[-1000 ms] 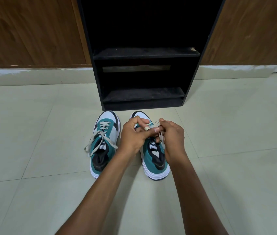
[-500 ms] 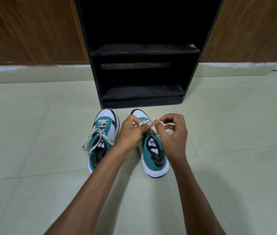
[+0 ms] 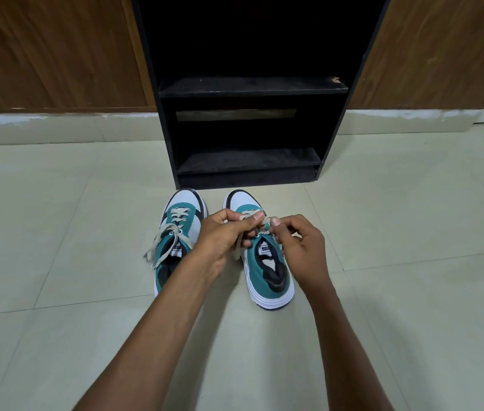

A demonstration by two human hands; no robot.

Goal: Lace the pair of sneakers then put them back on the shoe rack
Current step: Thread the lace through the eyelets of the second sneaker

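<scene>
Two teal, white and black sneakers stand side by side on the tiled floor, toes toward the black shoe rack point(image 3: 246, 166). The left sneaker point(image 3: 175, 247) has its beige lace threaded through the eyelets, with the loose ends trailing off to the left. Over the right sneaker point(image 3: 267, 268) my left hand point(image 3: 220, 241) pinches the beige lace point(image 3: 238, 247) between thumb and fingers. My right hand point(image 3: 300, 247) pinches the lace near the upper eyelets, thumb tip close to my left fingertips. The hands hide most of the right sneaker's lacing.
The shoe rack has two bare dark shelves, the upper shelf point(image 3: 252, 86) and the lower one just behind the sneakers. Wooden panels point(image 3: 51, 51) flank it above a pale skirting. Pale floor tiles point(image 3: 57, 336) spread on all sides.
My hands have drawn slightly apart over the right sneaker and a length of lace now hangs below my left hand. The view has tilted down a little.
</scene>
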